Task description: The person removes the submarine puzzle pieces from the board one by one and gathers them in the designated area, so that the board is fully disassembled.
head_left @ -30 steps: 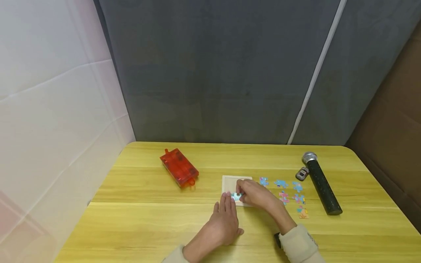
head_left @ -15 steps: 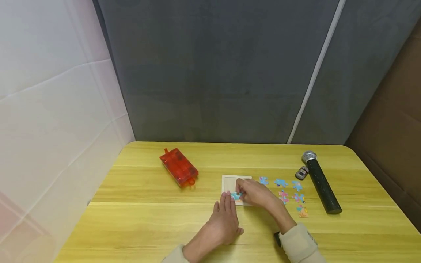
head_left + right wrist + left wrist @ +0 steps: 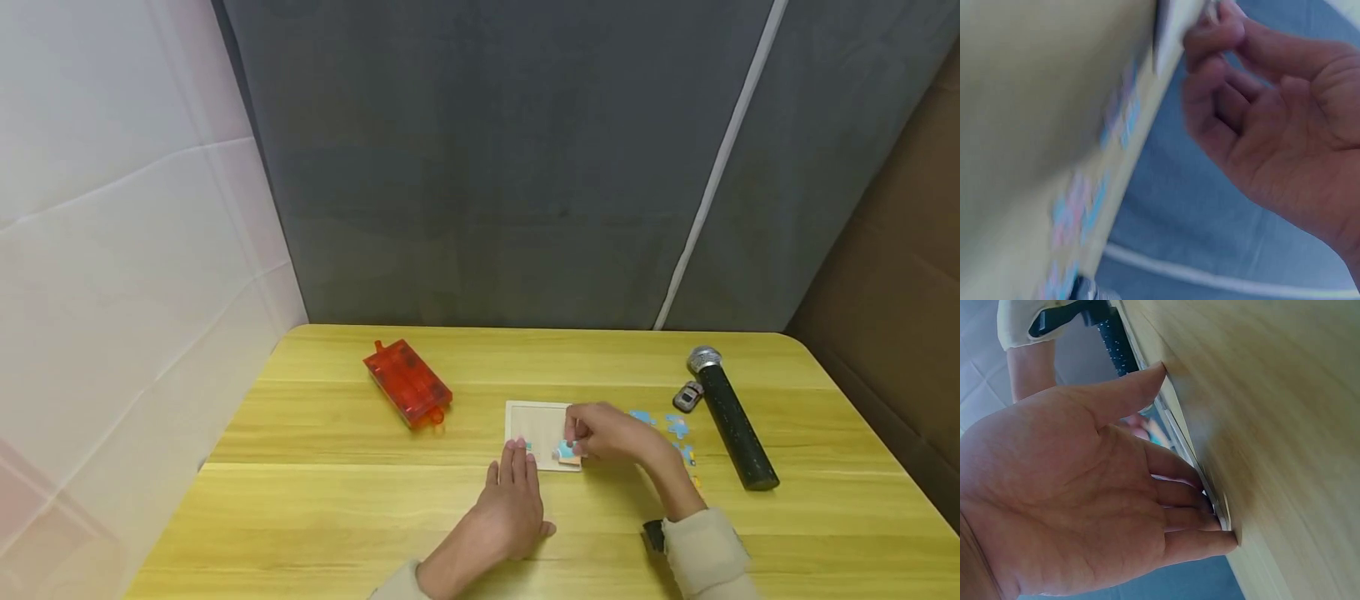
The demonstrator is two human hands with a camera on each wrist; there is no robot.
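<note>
A pale square puzzle tray lies on the table. My right hand pinches a blue-and-orange jigsaw piece over the tray's lower right corner. Straight fingers of my left hand rest on the tray's lower left part, with a bit of blue showing beside the fingertips. In the left wrist view, the left palm faces the camera and the fingertips touch the tray's edge. The right wrist view is blurred: thumb and forefinger of the right hand meet, and the piece is barely visible there.
Several loose jigsaw pieces lie right of the tray, partly hidden by the right arm. Beyond them are a small toy car and a black microphone. A red translucent box lies at the back left of the wooden table.
My right hand has moved right from the tray's lower middle to its lower right corner with the jigsaw piece, which looks lifted and tilted. The left hand has stayed in place.
</note>
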